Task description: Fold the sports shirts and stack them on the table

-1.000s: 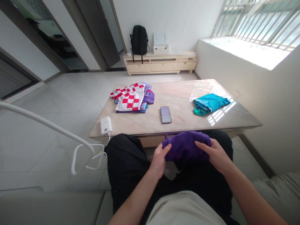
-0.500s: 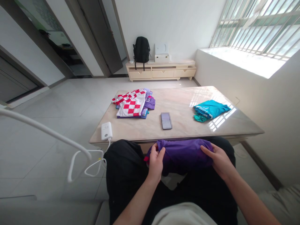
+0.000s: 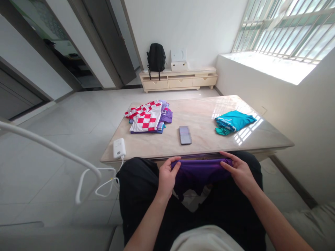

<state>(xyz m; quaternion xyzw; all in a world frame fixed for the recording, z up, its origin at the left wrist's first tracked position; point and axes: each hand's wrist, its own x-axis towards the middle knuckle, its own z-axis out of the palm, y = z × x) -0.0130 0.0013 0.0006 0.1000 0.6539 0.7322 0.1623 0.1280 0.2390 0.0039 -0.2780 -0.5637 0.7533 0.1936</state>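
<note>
A purple cloth [image 3: 200, 172] hangs between my two hands, over my lap and just below the table's front edge. My left hand [image 3: 168, 176] pinches its left upper corner between thumb and fingers. At the right upper corner, my right hand [image 3: 238, 170] grips the cloth, with the index finger stretched above it. The cloth's top edge is pulled nearly straight, and its lower part falls in dark folds toward my black trousers. On the table, a pile of clothes with a red-and-white checkered one [image 3: 147, 120] on top lies at left. A folded teal garment [image 3: 234, 122] lies at right.
On the marble-look table [image 3: 199, 111] are a phone [image 3: 185, 135] and a white power bank [image 3: 119, 148] with a cable. A white curved tube [image 3: 52, 148] crosses the left side. A black backpack [image 3: 156, 57] stands on the low cabinet [image 3: 180, 83] by the wall.
The purple cloth went from a thick bundle to a flatter piece stretched between my hands. My left hand moved slightly left, and the red bit at the cloth's left end is out of sight.
</note>
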